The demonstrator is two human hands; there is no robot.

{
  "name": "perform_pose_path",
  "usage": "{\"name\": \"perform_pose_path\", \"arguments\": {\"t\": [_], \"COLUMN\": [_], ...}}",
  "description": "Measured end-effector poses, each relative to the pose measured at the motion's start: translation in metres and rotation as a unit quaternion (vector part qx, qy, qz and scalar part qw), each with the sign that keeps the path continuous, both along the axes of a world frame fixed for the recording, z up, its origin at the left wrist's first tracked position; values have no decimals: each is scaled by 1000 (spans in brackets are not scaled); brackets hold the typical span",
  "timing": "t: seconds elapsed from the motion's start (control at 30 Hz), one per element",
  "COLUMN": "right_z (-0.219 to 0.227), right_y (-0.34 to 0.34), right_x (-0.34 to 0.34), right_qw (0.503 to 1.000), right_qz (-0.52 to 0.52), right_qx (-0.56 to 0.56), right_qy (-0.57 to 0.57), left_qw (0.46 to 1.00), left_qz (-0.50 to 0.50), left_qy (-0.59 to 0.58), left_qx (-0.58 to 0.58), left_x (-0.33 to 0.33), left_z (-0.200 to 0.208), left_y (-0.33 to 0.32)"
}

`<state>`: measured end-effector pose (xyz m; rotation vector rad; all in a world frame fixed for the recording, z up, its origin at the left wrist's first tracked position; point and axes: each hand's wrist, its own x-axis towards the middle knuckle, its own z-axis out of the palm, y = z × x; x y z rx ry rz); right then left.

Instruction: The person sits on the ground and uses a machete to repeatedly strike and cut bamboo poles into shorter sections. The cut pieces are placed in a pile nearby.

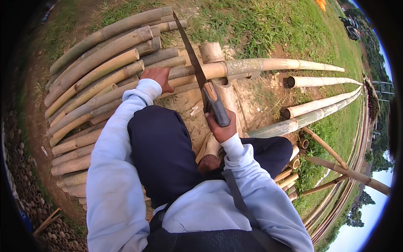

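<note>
A handsaw [194,63] with a dark blade and a grey and wooden handle is gripped in my right hand [222,129]. Its blade points away from me and lies across a long bamboo pole [245,66], which runs from left to right before me. My left hand [157,78] is wrapped over the same pole, left of the blade, with the thumb toward the saw. Short bamboo pieces [211,52] support the pole near the blade. Whether the teeth have cut into the bamboo I cannot tell.
Many cut bamboo lengths [100,63] are stacked on my left. More long poles [323,105] lie on the grass at right, beside a bamboo frame [336,168]. My bare foot [208,164] rests near a bamboo piece below the saw. A motorbike [350,28] stands far right.
</note>
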<state>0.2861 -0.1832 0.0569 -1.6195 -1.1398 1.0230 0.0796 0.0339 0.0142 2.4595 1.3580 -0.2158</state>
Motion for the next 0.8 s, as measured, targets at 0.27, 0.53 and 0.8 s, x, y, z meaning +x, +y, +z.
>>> {"name": "perform_pose_path", "arguments": {"t": [0.27,0.53,0.8], "right_z": [52,5,-8], "right_y": [-142,10,10], "right_x": [-7,-5,-14], "right_qw": [999,1000,999], "right_qz": [4,2,-1], "right_qx": [-41,-17,38], "right_qy": [-16,8,30], "left_qw": [999,998,973], "left_qz": [2,28,95], "left_qy": [32,30,-210], "left_qx": [-20,-42,-21], "left_x": [-11,-3,-27], "left_z": [8,11,-14], "left_y": [0,-2,-32]}}
